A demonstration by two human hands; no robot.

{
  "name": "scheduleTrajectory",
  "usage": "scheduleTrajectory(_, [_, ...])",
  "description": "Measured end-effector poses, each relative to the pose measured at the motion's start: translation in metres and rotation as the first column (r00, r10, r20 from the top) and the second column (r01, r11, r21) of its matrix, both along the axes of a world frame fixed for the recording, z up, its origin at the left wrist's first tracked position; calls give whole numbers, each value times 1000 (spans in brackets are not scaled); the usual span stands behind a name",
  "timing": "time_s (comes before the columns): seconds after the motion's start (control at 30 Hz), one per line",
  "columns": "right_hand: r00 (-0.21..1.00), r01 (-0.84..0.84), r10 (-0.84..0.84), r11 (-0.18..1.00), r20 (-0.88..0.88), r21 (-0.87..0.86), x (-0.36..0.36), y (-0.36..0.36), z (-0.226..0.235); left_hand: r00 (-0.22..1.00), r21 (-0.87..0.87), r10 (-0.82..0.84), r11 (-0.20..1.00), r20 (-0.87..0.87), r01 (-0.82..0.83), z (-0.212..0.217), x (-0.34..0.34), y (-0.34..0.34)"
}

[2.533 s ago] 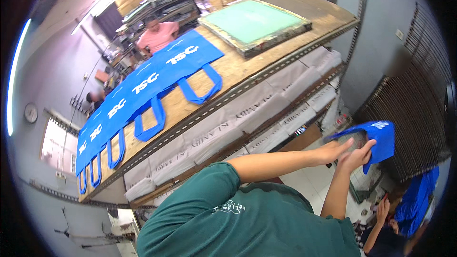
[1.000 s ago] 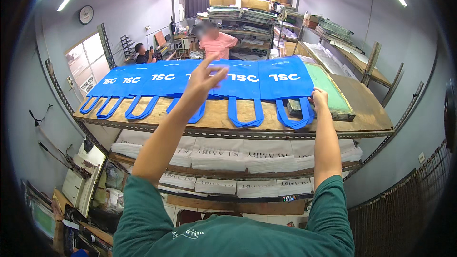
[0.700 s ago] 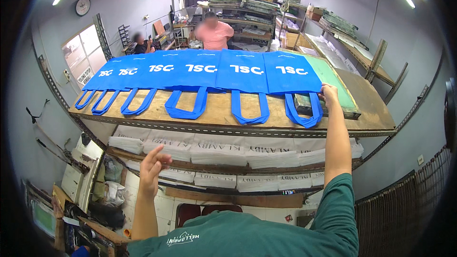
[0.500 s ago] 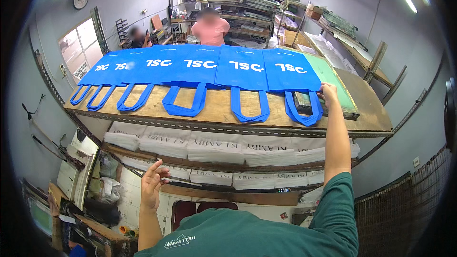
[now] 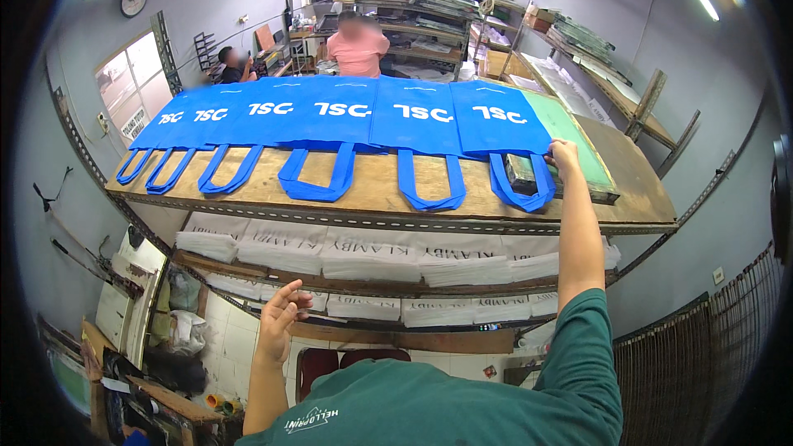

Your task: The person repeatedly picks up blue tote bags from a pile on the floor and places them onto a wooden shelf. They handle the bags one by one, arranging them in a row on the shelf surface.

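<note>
Several blue tote bags with white print lie in an overlapping row across the wooden table, their handles hanging toward me. At the right end, the last blue tote bag (image 5: 500,120) rests partly over a green screen frame (image 5: 570,128). My right hand (image 5: 564,157) is closed on that bag's near right corner, arm stretched forward. A dark-edged block or frame end (image 5: 519,173) shows through the loop of its handle. My left hand (image 5: 283,314) is raised in front of the table, below its edge, fingers apart and holding nothing.
Under the wooden tabletop (image 5: 376,182), shelves hold white printed stacks (image 5: 372,266). Beyond the table stand a person in a pink top (image 5: 357,51) and another person in dark clothes (image 5: 235,68). Loaded racks (image 5: 429,29) fill the back. A red chair (image 5: 316,367) sits below.
My left hand has moved slightly right, its fingers turning inward. My right hand stays at the last bag's corner. The whole view has shifted a little.
</note>
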State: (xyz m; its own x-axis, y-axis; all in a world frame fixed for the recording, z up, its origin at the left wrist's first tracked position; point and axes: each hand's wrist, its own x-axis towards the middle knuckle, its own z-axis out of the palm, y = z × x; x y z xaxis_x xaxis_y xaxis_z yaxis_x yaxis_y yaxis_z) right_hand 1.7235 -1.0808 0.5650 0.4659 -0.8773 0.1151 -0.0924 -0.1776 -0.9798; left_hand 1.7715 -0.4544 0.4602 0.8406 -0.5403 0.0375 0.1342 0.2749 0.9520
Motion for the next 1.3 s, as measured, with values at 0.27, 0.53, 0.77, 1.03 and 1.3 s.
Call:
scheduleTrajectory(0.27, [989, 115, -124, 987, -77, -115, -6, -3, -2, 999, -9, -27, 1000, -24, 26, -4, -2, -4])
scheduleTrajectory(0.53, [919, 262, -345, 895, -189, -360, -41, 11, 6, 990, 7, -140, 990, -29, 140, -7, -4, -19])
scheduleTrajectory(0.77, [817, 98, -466, 691, -338, -716, -84, 28, -5, 851, 204, -510, 826, -127, 525, -43, -14, -49])
scheduleTrajectory(1.03, [656, -222, -216, 860, -723, -459, -35, 27, -5, 654, 347, -748, 647, 115, 679, -20, -26, -104])
scheduleTrajectory(1.3, [840, 46, -425, 675, -337, -737, -42, 57, -7, 743, 257, -649, 699, -166, 668, -52, -23, -70])
